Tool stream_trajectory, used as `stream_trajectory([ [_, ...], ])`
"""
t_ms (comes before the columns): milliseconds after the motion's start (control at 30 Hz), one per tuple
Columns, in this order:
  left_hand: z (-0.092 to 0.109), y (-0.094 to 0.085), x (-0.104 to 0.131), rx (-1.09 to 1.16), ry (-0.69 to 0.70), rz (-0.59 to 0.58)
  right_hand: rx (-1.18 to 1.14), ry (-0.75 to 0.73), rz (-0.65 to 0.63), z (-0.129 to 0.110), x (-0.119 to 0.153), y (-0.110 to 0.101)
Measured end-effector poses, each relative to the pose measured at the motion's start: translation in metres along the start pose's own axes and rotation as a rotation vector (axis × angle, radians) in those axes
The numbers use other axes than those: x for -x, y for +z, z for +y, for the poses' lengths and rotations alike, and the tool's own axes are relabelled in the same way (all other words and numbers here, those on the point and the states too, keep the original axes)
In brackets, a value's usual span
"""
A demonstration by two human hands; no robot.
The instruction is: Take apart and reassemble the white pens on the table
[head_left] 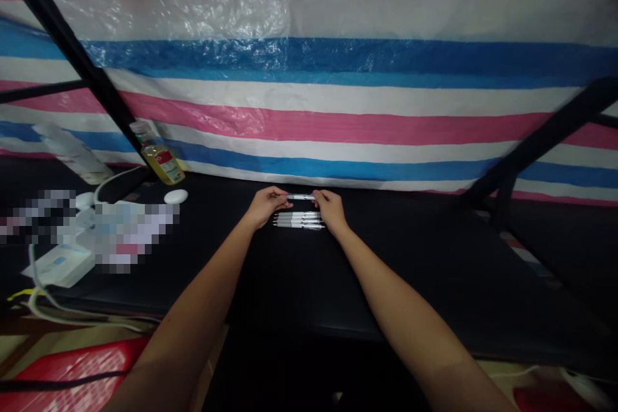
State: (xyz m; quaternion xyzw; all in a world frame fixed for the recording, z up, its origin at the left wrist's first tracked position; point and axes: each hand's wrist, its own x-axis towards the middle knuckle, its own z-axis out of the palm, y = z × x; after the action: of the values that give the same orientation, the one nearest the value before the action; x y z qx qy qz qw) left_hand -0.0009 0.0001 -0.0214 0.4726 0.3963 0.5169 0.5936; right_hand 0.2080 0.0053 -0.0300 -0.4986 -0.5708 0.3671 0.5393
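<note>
Between my two hands a white and grey pen [301, 197] lies crosswise, its ends pinched by my fingers. My left hand [266, 205] has the grey left end, and my right hand [331, 208] grips the right end. Just nearer to me, several similar pens [298, 221] lie side by side in a row on the black table [299, 283]. Whether the held pen touches the table, I cannot tell.
To the left stand a bottle of yellow liquid [164, 164] and a pale cylinder [72, 153]. A white oval object [176, 196], a white box [60, 264] and cables [46, 309] lie nearby. Striped sheeting [309, 122] hangs behind; black bars [545, 135] slant at both sides. A red plastic stool [82, 373] is below left.
</note>
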Motion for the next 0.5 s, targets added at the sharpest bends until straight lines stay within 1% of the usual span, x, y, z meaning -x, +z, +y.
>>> stream_trajectory([
  [67,0.000,0.001,-0.001,0.003,0.030,0.002,-0.020,0.006,0.036,-0.003,0.001,-0.001],
  [167,0.000,0.001,-0.003,0.045,0.069,-0.049,-0.071,0.020,0.083,-0.010,0.001,-0.002],
  [267,0.001,-0.001,-0.004,0.133,0.084,-0.110,-0.273,0.101,0.088,-0.019,0.002,-0.001],
  [333,0.004,-0.002,-0.004,0.216,0.078,-0.127,-0.508,0.228,0.014,-0.028,0.003,0.000],
  [433,0.008,-0.005,-0.003,0.323,0.035,-0.145,-0.888,0.455,-0.204,-0.041,0.008,-0.002],
  [500,0.010,-0.006,-0.003,0.352,0.006,-0.160,-1.063,0.527,-0.300,-0.048,0.012,-0.004],
])
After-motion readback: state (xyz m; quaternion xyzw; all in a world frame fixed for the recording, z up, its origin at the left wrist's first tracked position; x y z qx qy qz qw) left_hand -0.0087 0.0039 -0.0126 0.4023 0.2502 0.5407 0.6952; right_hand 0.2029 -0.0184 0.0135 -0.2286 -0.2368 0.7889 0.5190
